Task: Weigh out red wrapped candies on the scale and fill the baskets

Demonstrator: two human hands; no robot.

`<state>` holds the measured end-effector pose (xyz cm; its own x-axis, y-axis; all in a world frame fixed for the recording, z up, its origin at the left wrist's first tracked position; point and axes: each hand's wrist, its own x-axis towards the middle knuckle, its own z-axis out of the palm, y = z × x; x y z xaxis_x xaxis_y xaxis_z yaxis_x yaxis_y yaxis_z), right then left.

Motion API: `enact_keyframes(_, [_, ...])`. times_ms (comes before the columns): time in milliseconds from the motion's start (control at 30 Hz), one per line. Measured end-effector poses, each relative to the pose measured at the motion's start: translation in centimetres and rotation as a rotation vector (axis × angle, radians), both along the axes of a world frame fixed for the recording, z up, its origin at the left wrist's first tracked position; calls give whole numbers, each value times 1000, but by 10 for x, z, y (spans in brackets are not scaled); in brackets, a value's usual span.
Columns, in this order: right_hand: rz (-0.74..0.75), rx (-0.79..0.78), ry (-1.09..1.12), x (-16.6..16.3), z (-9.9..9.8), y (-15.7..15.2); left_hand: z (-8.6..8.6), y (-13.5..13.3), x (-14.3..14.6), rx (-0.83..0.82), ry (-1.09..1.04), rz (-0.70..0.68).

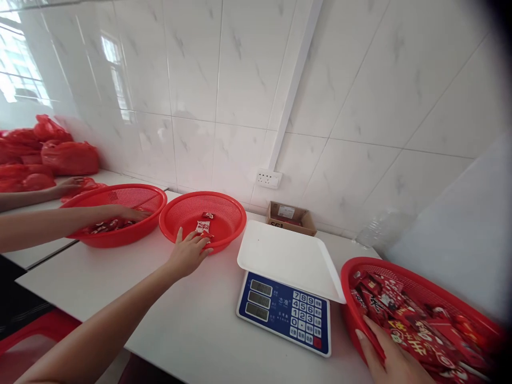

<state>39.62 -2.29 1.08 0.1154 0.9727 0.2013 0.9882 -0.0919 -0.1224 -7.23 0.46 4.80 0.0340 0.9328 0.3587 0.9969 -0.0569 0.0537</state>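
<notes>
My left hand (187, 255) reaches across the white table to the near rim of the middle red basket (224, 205). Its fingers are spread and its fingertips touch a small red-and-white packet (204, 228) lying inside. A second small packet (208, 215) lies further in. My right hand (386, 358) is at the bottom right, at the near rim of a red basket (404, 273) full of red packets (416, 333). Its fingers lie among the packets, and its grip is hidden at the frame edge.
A blue digital scale (285, 311) with a white pan (286, 258) stands between the two baskets. Another person's arms (60, 220) reach into a third red basket (124, 194) on the left. Red bags (70, 157) are piled at the far left. A cardboard box (290, 217) stands by the wall.
</notes>
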Motion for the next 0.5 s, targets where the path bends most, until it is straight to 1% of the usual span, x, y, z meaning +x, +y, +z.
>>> enact_keyframes(233, [-17,-8,43,-9,11,-3,3,32,-1,-16,-27,53])
enact_keyframes(367, [-27,-1,26,-14,16,-6,3,44,-4,-24,-21,66])
enact_keyframes(500, [-23,-3,21,-17,20,-7,1,52,-7,18,-27,49])
